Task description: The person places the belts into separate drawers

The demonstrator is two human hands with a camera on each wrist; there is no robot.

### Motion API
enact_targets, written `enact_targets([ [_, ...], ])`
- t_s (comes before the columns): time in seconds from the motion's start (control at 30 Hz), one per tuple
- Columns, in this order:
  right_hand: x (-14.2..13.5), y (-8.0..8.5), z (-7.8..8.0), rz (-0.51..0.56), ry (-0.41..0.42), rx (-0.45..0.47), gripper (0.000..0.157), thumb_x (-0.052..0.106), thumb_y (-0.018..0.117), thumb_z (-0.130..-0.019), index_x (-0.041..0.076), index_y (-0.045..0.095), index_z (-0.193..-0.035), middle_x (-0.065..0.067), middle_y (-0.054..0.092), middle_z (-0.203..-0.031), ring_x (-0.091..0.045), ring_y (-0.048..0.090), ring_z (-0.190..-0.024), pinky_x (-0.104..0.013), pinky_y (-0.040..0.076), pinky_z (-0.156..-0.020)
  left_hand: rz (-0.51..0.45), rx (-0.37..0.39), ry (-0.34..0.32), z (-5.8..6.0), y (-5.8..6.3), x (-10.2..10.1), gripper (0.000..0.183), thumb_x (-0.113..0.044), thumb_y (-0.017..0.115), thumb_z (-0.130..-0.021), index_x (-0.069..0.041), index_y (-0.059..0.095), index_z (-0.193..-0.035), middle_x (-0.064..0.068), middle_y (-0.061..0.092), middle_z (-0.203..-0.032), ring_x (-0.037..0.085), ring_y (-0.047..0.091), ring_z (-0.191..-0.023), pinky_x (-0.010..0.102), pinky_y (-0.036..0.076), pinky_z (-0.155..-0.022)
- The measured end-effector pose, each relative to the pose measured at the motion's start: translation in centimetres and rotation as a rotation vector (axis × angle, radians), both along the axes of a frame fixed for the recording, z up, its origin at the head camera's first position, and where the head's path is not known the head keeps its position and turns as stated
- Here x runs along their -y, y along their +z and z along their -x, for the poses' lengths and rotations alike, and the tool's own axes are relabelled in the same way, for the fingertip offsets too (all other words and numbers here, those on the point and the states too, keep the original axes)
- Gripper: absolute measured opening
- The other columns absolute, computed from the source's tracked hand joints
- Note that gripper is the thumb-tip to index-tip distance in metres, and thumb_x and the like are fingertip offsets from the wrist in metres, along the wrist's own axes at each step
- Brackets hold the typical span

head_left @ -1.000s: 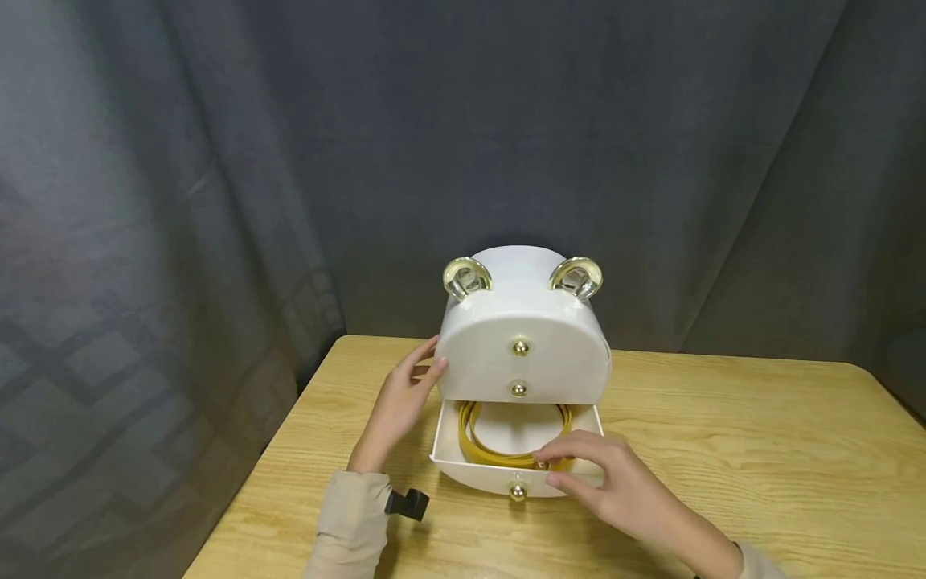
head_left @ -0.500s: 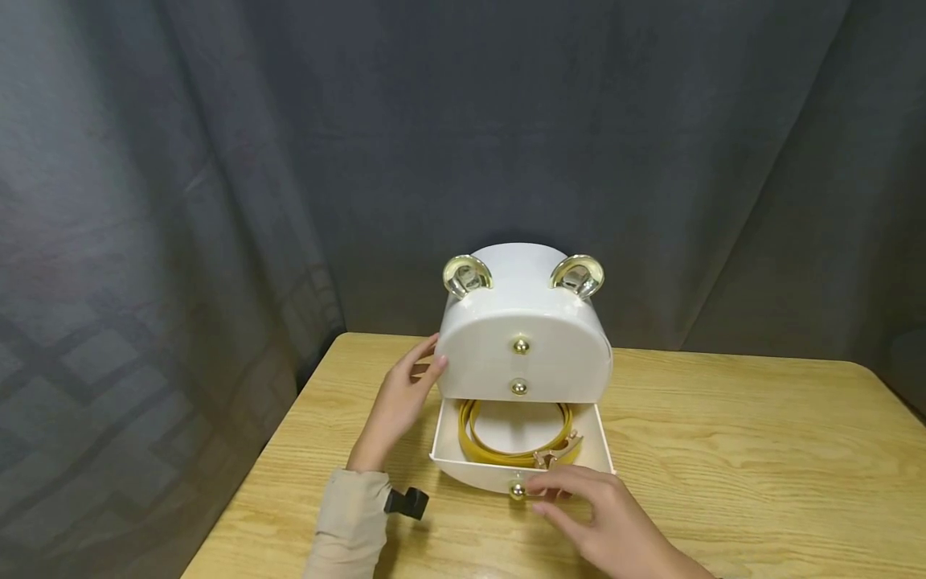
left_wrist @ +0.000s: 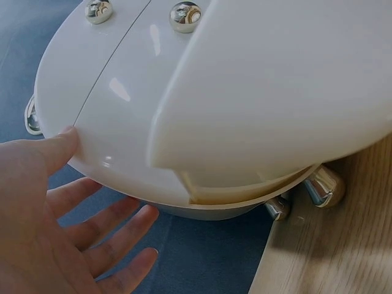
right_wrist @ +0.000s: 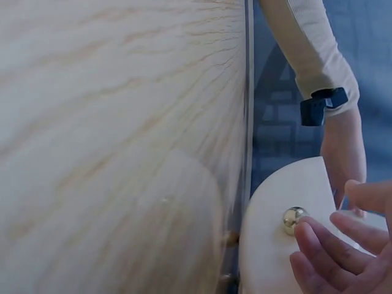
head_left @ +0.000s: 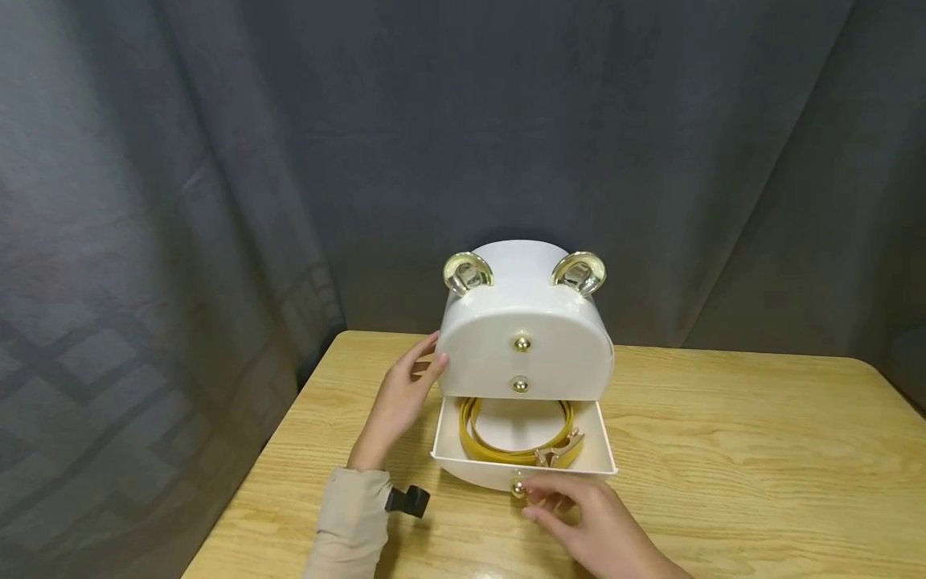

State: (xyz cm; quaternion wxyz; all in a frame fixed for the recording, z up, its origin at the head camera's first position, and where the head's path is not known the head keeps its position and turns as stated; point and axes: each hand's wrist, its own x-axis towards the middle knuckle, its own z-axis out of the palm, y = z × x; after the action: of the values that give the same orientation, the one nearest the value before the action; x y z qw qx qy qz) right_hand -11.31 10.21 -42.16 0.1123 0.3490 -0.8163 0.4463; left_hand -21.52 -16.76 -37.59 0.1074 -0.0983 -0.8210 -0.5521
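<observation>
A white storage box [head_left: 521, 322] with gold ears stands on the table, its bottom drawer [head_left: 596, 438] pulled out. In that drawer lies a coiled yellow belt [head_left: 477, 450] with a gold buckle [head_left: 557, 452]. My left hand [head_left: 398, 398] rests against the box's left side; in the left wrist view its thumb touches the front and its fingers [left_wrist: 116, 245] spread along the side. My right hand [head_left: 586, 515] is at the drawer's gold knob [head_left: 518, 488]. In the right wrist view its fingertips [right_wrist: 306, 236] meet the knob's side while the thumb stays apart.
The wooden table [head_left: 745, 450] extends to the right of the box and in front of it. A grey curtain [head_left: 615, 121] hangs close behind the table. Two more gold knobs sit on the closed upper front. A black wrist device [head_left: 411, 501] is strapped over the left sleeve.
My right hand has left the belt buckle and moved down in front of the drawer to its knob. The buckle now shows uncovered. My left hand has stayed at the box's side.
</observation>
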Motion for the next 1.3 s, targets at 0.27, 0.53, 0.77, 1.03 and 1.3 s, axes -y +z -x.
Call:
enact_targets([
  [0.27,0.0,-0.4,0.3,-0.024,-0.012,0.128,0.025,0.019,0.073,-0.091,0.009,0.073,-0.113,0.001,0.072,-0.101,0.000,0.062,-0.082,-0.025,0.055,-0.070,0.001,0.002,0.002,0.0,0.1,-0.1,0.055,-0.045,0.056,-0.100,-0.020,0.048,-0.148,0.008,0.054,-0.141,0.028,0.058,-0.119,0.048,0.046,-0.099],
  [0.53,0.4,-0.3,0.6,-0.013,0.024,0.251,0.026,0.011,0.071,-0.092,0.008,0.071,-0.118,-0.002,0.072,-0.104,-0.003,0.066,-0.088,-0.026,0.056,-0.074,-0.003,0.004,0.000,0.1,0.0,0.0,0.056,-0.046,0.056,-0.099,-0.020,0.048,-0.149,0.009,0.053,-0.142,0.028,0.058,-0.120,0.048,0.045,-0.100],
  [0.77,0.4,-0.1,0.9,-0.044,-0.001,0.336,0.025,0.013,0.069,-0.094,0.013,0.072,-0.118,0.001,0.071,-0.113,-0.007,0.066,-0.096,-0.025,0.055,-0.079,-0.008,0.006,-0.001,0.2,-0.3,0.1,0.056,-0.046,0.057,-0.099,-0.022,0.048,-0.149,0.008,0.053,-0.142,0.028,0.058,-0.119,0.049,0.045,-0.100],
  [1.03,0.4,-0.1,1.3,-0.048,-0.040,0.303,0.022,0.008,0.072,-0.090,0.012,0.076,-0.111,-0.001,0.073,-0.109,-0.007,0.068,-0.093,-0.025,0.056,-0.078,-0.014,0.004,0.002,0.2,-0.3,0.1,0.056,-0.046,0.057,-0.099,-0.021,0.048,-0.148,0.009,0.054,-0.141,0.028,0.058,-0.119,0.049,0.045,-0.100],
  [1.3,0.3,0.3,1.9,-0.053,-0.071,0.290,0.018,0.009,0.074,-0.088,0.013,0.078,-0.106,-0.002,0.075,-0.103,-0.010,0.070,-0.089,-0.024,0.056,-0.074,-0.014,0.005,0.002,0.3,-0.3,0.1,0.056,-0.046,0.058,-0.098,-0.021,0.048,-0.148,0.008,0.054,-0.141,0.028,0.058,-0.119,0.050,0.045,-0.100],
])
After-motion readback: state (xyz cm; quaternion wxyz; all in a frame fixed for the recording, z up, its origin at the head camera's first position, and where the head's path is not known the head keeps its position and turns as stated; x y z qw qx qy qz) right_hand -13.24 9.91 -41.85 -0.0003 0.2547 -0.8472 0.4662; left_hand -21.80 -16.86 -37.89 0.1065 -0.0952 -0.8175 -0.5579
